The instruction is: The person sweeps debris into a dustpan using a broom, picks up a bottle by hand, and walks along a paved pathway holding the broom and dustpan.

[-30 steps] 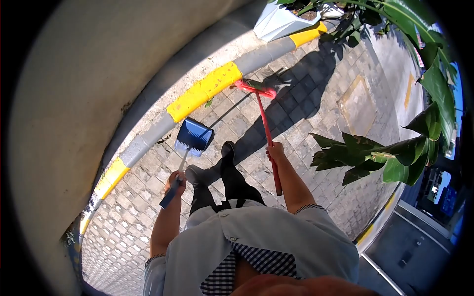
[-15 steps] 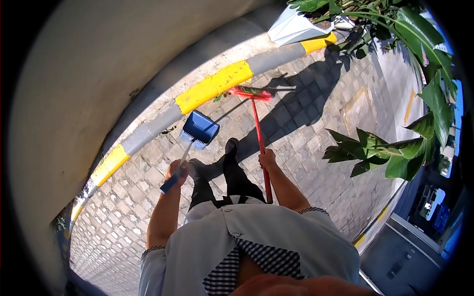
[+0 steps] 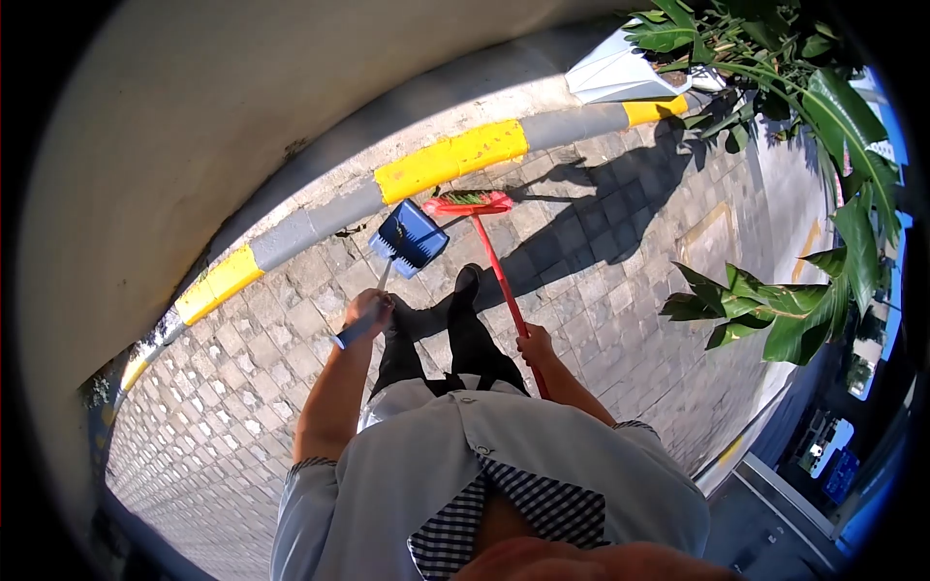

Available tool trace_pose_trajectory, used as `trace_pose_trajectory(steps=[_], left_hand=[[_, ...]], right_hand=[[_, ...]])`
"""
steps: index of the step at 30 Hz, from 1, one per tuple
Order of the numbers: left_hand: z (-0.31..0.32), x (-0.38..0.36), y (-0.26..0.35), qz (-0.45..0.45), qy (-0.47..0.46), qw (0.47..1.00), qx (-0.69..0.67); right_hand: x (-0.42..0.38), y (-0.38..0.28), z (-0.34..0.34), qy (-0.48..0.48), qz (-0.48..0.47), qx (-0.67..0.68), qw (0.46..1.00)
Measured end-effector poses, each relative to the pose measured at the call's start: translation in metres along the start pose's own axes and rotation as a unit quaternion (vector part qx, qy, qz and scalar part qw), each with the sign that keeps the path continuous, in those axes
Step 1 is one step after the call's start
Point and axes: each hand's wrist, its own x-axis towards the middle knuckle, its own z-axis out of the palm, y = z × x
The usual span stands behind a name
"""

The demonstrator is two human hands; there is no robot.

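Since the earlier frames the broom head (image 3: 468, 202) has drawn in from further along the kerb to lie just beside the dustpan (image 3: 411, 237), and the right hand (image 3: 534, 343) has come back close to the body. The left hand (image 3: 368, 312) is wrapped fully round the blue grip at the end of the dustpan's thin handle; the fingers are shut on it. The dustpan's long axis runs from that hand up and to the right, its blue tray tilted with the far edge toward the yellow-and-grey kerb (image 3: 455, 158); whether the tray touches the paving (image 3: 281, 339) cannot be told. The right hand is closed round the red broom handle (image 3: 496, 273), part-way along it, the handle's end passing behind the hand toward the shirt. The broom's long axis runs from that hand up and to the left, ending at the red head, which lies crosswise on the paving close under the kerb. Head and tray are close together; contact between them cannot be confirmed. Two dark boots (image 3: 467, 290) stand between the two handles. Broad green leaves (image 3: 775, 310) overhang the paving on the right.
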Motion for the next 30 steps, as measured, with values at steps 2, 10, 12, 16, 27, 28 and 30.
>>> trace_pose_trajectory(steps=[2, 10, 12, 16, 27, 28, 30], left_hand=[[-0.014, 0.001, -0.004, 0.091, -0.057, 0.981, 0.162], [0.015, -0.023, 0.024, 0.263, -0.073, 0.843, 0.463], [0.011, -0.031, 0.031, 0.334, -0.085, 0.746, 0.570], [-0.010, -0.043, 0.033, 0.406, -0.095, 0.730, 0.541], [-0.044, -0.045, 0.031, 0.375, -0.054, 0.727, 0.573], [-0.075, -0.020, 0.013, 0.326, -0.053, 0.774, 0.541], [-0.090, -0.009, 0.009, 0.276, -0.054, 0.816, 0.506]], right_hand=[[0.006, -0.004, 0.006, 0.015, -0.001, 0.011, 1.000], [0.037, 0.001, 0.048, 0.078, -0.099, -0.147, 0.981], [0.024, 0.004, 0.047, 0.016, -0.080, -0.120, 0.989], [-0.015, -0.006, 0.039, -0.006, -0.070, -0.116, 0.991], [0.004, -0.033, 0.047, 0.041, 0.011, 0.004, 0.999], [0.015, -0.030, 0.055, 0.059, 0.006, -0.001, 0.998], [0.028, -0.028, 0.078, 0.081, 0.010, -0.014, 0.997]])
